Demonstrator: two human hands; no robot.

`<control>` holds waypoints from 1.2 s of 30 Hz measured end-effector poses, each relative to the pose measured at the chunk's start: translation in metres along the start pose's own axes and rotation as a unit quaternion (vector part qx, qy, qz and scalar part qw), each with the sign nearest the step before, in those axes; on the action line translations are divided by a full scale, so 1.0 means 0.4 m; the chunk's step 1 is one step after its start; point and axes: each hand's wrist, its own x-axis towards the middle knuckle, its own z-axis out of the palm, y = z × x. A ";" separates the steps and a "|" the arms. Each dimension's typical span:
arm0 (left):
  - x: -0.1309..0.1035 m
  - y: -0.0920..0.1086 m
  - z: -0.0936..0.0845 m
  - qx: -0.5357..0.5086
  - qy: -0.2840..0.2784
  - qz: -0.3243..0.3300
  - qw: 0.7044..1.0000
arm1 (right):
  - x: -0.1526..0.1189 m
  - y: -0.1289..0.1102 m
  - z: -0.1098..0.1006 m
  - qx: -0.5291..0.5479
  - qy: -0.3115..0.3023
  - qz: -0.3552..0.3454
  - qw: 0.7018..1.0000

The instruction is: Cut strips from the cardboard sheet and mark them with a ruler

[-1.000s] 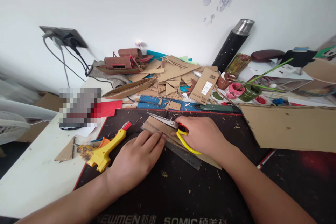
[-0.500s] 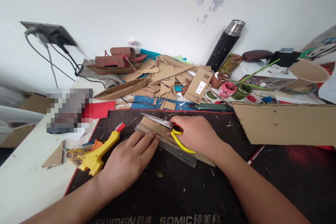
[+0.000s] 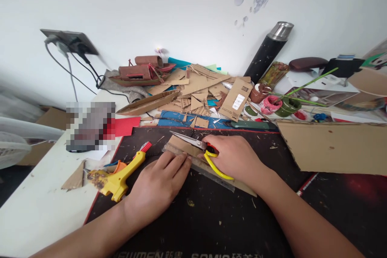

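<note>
My right hand (image 3: 234,154) is closed around the yellow handles of a pair of scissors (image 3: 189,140). The metal blades point left and lie nearly together over a strip of cardboard (image 3: 178,143). Across that strip runs a clear ruler (image 3: 216,178), set at a slant on the dark mat. My left hand (image 3: 159,179) lies flat with its fingers stretched out, their tips pressing the ruler against the cardboard. To the left of that hand rests a yellow glue gun (image 3: 119,179). Part of the strip is hidden under my right hand.
Behind the mat (image 3: 211,225) lies a heap of cardboard scraps (image 3: 205,84) beside a brown model boat (image 3: 139,74). Paint jars (image 3: 270,105) and a black thermos (image 3: 267,54) stand at the back right. A large cardboard sheet (image 3: 335,145) covers the mat's right side.
The camera view has turned slightly left, so everything sits a little further right in the picture. Both hands, the scissors and the ruler keep their places relative to each other.
</note>
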 end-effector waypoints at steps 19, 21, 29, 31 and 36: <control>-0.013 -0.009 0.007 0.003 0.010 0.009 1.000 | -0.002 0.026 -0.019 0.041 0.028 0.014 0.999; -0.014 -0.009 0.011 0.008 0.010 0.011 1.000 | -0.001 0.044 -0.025 0.031 0.035 0.038 0.998; -0.024 -0.012 0.021 0.017 0.001 0.008 1.000 | 0.001 0.081 -0.035 0.000 0.025 0.076 0.997; -0.026 -0.015 0.024 0.013 0.003 0.010 1.000 | 0.002 0.076 -0.032 -0.011 0.026 0.073 0.997; -0.025 -0.019 0.027 0.011 0.016 0.020 1.000 | 0.004 0.069 -0.021 -0.030 0.034 0.061 0.997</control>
